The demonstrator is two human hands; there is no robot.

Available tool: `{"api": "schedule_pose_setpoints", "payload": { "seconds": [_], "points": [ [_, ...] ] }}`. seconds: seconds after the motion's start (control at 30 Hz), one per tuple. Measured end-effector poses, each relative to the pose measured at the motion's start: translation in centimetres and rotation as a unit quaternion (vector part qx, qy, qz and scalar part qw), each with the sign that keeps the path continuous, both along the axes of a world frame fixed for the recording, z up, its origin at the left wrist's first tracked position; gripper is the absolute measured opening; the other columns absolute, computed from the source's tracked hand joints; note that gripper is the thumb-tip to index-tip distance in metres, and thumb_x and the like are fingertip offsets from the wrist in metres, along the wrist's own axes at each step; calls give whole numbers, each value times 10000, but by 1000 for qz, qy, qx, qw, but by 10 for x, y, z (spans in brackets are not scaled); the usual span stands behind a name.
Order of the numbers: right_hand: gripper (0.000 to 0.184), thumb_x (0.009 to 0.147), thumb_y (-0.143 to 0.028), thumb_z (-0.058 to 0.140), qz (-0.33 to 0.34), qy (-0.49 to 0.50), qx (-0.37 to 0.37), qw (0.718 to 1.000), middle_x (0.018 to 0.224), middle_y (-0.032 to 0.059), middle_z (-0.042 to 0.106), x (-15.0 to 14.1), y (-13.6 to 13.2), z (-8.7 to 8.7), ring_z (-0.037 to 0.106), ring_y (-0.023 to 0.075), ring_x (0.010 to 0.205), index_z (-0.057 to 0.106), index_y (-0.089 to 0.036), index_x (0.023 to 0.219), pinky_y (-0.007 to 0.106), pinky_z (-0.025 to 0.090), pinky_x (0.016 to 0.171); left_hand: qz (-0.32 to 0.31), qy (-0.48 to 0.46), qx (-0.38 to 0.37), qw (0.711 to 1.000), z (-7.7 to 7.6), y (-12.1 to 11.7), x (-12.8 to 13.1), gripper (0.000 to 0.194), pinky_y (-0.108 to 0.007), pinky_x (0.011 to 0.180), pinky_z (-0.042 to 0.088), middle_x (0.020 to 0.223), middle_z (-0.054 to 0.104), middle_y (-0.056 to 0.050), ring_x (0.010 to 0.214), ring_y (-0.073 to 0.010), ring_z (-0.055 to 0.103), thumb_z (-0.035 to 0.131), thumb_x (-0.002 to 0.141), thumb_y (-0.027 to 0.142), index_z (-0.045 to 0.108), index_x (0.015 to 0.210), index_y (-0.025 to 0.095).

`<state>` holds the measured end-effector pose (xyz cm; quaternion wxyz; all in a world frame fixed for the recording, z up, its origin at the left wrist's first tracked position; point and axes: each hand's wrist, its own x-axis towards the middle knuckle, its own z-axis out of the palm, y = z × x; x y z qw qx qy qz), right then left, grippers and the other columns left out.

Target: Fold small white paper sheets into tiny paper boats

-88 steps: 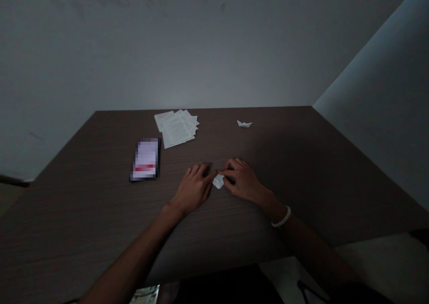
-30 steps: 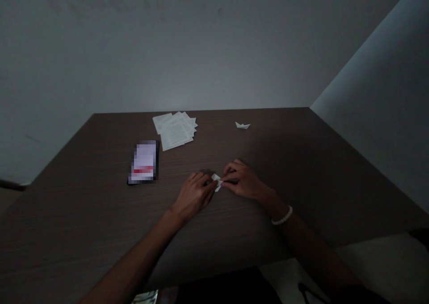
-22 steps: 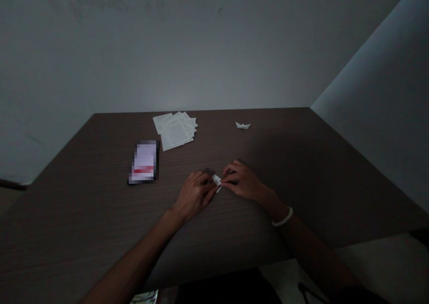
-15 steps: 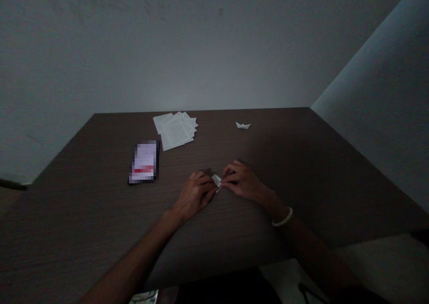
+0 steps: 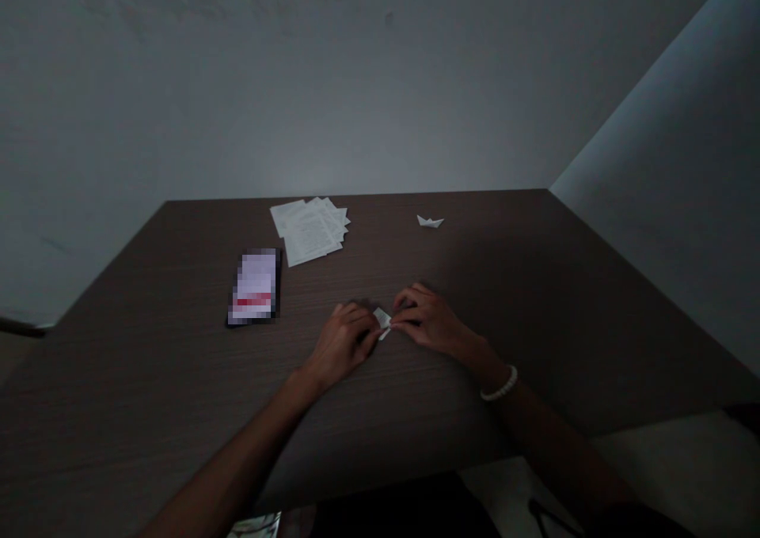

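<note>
Here they go, the left hand (image 5: 341, 344) and right hand (image 5: 431, 320) pinching a small folded white paper (image 5: 382, 321) from both sides above the dark wood table (image 5: 148, 364), a little paper boat (image 5: 430, 221) sitting farther out!

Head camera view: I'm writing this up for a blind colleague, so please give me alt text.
The left hand and right hand pinch a small folded white paper on a dark wood-grain table. Beyond them lie a paper boat, a loose stack of printed sheets and a phone with a pixelated screen. A white bead bracelet circles the right wrist.
</note>
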<state>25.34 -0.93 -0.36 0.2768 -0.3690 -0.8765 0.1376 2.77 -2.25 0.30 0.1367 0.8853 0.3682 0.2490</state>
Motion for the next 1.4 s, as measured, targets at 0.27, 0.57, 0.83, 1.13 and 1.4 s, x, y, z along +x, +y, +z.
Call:
{"api": "schedule_pose_setpoints", "payload": {
  "seconds": [0.27,0.57,0.83,1.13,1.4],
  "points": [
    [111,880,-258,650,-5,3,-10,1000,1009,48,605,-1,-2,3,531,180,923,743,-227,828,318,445,820,73,60,20,995,-2,1,-7,154,-407,808,422,959,677,-78,933,-259,556,634,859,298,702,915,172],
    [54,839,-267,697,-42,16,-15,999,992,46,614,-1,-1,-1,554,184,928,733,-228,825,343,448,850,48,55,34,997,-4,2,-10,207,-398,790,436,920,671,-72,908,-237,529,550,921,282,723,854,192],
    [90,868,-236,655,-38,22,-27,999,1029,49,611,-1,-1,-1,556,176,961,712,-208,804,334,451,874,24,6,23,999,-9,2,-9,173,-391,821,459,898,693,-63,885,-220,575,545,919,230,705,879,180],
    [88,863,-230,650,-67,22,-39,997,1018,46,609,-6,-5,2,563,173,952,705,-206,799,342,450,885,54,-18,-11,998,-1,2,-6,214,-362,766,459,816,694,-46,810,-205,599,533,940,301,678,837,183],
    [117,859,-271,657,-118,17,-44,992,1009,50,614,-13,-6,-3,556,180,938,678,-205,765,340,454,847,97,-39,-22,994,-5,3,1,175,-372,795,474,802,694,-48,793,-202,592,558,923,258,679,826,178]
  ]
}}
